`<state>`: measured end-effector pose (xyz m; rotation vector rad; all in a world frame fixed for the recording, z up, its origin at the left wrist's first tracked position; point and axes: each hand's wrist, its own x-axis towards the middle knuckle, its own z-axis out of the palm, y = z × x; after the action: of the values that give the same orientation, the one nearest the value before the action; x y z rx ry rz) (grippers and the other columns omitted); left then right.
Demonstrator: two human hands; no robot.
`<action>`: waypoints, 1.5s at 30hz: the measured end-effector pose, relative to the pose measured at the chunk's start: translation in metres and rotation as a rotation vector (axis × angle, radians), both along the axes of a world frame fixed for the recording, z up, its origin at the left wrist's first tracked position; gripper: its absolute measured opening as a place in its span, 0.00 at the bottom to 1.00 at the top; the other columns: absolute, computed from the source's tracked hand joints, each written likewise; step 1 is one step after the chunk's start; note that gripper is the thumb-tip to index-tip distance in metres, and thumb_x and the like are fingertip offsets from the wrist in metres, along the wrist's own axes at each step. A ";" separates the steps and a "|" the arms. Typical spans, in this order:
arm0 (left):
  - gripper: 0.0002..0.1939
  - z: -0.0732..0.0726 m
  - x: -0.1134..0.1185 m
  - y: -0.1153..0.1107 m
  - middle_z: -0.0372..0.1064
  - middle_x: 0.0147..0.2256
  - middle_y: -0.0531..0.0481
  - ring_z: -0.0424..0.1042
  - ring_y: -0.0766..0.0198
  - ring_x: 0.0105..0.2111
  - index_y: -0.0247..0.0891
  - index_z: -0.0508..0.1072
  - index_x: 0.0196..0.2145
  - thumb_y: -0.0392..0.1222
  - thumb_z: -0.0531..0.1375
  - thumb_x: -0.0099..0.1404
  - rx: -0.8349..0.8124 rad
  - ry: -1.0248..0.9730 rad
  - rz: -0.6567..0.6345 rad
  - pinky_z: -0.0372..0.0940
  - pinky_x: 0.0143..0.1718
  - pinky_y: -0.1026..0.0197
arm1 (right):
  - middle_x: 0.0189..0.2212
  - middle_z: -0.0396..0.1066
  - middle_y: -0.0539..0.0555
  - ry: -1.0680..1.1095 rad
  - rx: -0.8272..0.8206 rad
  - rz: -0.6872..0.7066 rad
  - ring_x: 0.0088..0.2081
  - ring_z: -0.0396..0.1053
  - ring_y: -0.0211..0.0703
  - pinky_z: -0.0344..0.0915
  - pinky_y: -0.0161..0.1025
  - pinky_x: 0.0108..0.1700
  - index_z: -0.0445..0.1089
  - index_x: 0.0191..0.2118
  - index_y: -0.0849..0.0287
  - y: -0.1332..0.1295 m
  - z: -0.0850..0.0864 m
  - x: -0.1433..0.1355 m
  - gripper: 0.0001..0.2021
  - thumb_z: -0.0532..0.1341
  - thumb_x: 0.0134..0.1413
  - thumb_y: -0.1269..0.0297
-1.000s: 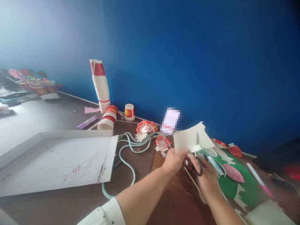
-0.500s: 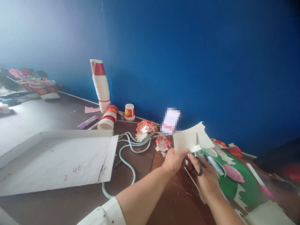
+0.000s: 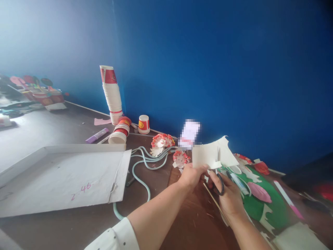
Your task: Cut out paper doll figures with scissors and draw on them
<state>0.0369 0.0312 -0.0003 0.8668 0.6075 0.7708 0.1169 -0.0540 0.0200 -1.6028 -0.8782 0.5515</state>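
Note:
My left hand [image 3: 193, 176] pinches the lower edge of a cream paper piece [image 3: 205, 155], its thumb lying on top. Close beside it, my right hand [image 3: 228, 194] has its fingers through the dark handles of scissors [image 3: 221, 184]. A blade stands up against the paper, where a cut runs and a small strip folds over at the bottom. The paper's top right edge is jagged. Part of the scissors is hidden behind the fingers and the paper.
An open white box [image 3: 65, 180] lies at left beside a pale blue cord [image 3: 140, 177]. Stacked paper cups [image 3: 113, 97] stand near the wall. Cut red-and-white cup pieces [image 3: 162, 140] lie ahead. At right are green sheet [image 3: 275, 211], a pink oval [image 3: 259, 192] and a marker [image 3: 287, 198].
Both hands, the paper and the scissors have barely shifted. My left hand still holds the paper and my right hand the scissors.

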 end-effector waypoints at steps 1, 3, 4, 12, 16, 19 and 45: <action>0.16 0.000 -0.001 0.001 0.62 0.17 0.51 0.57 0.71 0.17 0.33 0.68 0.20 0.49 0.64 0.50 0.011 0.010 -0.001 0.52 0.20 0.65 | 0.18 0.63 0.48 0.008 -0.005 0.000 0.24 0.60 0.41 0.58 0.38 0.28 0.65 0.18 0.54 0.000 0.001 -0.001 0.18 0.64 0.48 0.50; 0.15 0.001 -0.002 0.003 0.61 0.17 0.51 0.57 0.71 0.17 0.32 0.69 0.20 0.48 0.64 0.51 0.042 0.018 -0.005 0.51 0.19 0.65 | 0.17 0.62 0.47 0.041 -0.013 0.000 0.23 0.58 0.40 0.57 0.38 0.27 0.64 0.18 0.54 -0.001 0.002 -0.001 0.17 0.65 0.48 0.50; 0.15 0.001 -0.003 0.004 0.61 0.17 0.51 0.57 0.71 0.17 0.32 0.69 0.20 0.48 0.64 0.51 0.057 0.011 -0.008 0.51 0.19 0.65 | 0.17 0.61 0.47 0.056 -0.014 0.000 0.23 0.58 0.40 0.56 0.38 0.27 0.64 0.18 0.54 -0.001 0.002 -0.001 0.18 0.65 0.47 0.50; 0.14 -0.003 -0.004 0.010 0.63 0.17 0.51 0.58 0.71 0.18 0.32 0.70 0.20 0.47 0.65 0.51 0.080 -0.016 -0.016 0.53 0.19 0.65 | 0.17 0.60 0.46 0.066 -0.008 0.039 0.23 0.57 0.40 0.55 0.38 0.27 0.63 0.18 0.54 -0.001 -0.003 0.004 0.18 0.65 0.48 0.50; 0.14 -0.007 -0.003 0.012 0.64 0.18 0.50 0.58 0.71 0.18 0.32 0.71 0.21 0.47 0.64 0.51 0.082 -0.014 -0.021 0.53 0.20 0.65 | 0.17 0.61 0.47 0.048 -0.016 0.038 0.23 0.57 0.40 0.55 0.38 0.27 0.63 0.17 0.54 -0.001 -0.004 0.005 0.19 0.64 0.49 0.50; 0.13 -0.006 -0.003 0.012 0.65 0.20 0.49 0.59 0.71 0.19 0.32 0.71 0.22 0.46 0.64 0.51 0.066 -0.016 -0.012 0.54 0.20 0.66 | 0.17 0.61 0.47 0.017 -0.008 0.029 0.24 0.57 0.40 0.54 0.38 0.27 0.62 0.17 0.55 -0.001 -0.004 0.005 0.19 0.64 0.49 0.49; 0.20 0.000 -0.009 0.024 0.55 0.15 0.57 0.51 0.75 0.16 0.33 0.66 0.19 0.50 0.69 0.44 -0.006 -0.088 0.106 0.45 0.18 0.67 | 0.20 0.64 0.46 -0.022 -0.143 0.223 0.27 0.61 0.41 0.58 0.37 0.31 0.76 0.42 0.55 -0.002 -0.010 0.026 0.17 0.63 0.51 0.50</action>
<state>0.0282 0.0549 -0.0004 0.7958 0.5808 0.8977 0.1428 -0.0565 0.0103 -1.6516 -1.0615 0.7689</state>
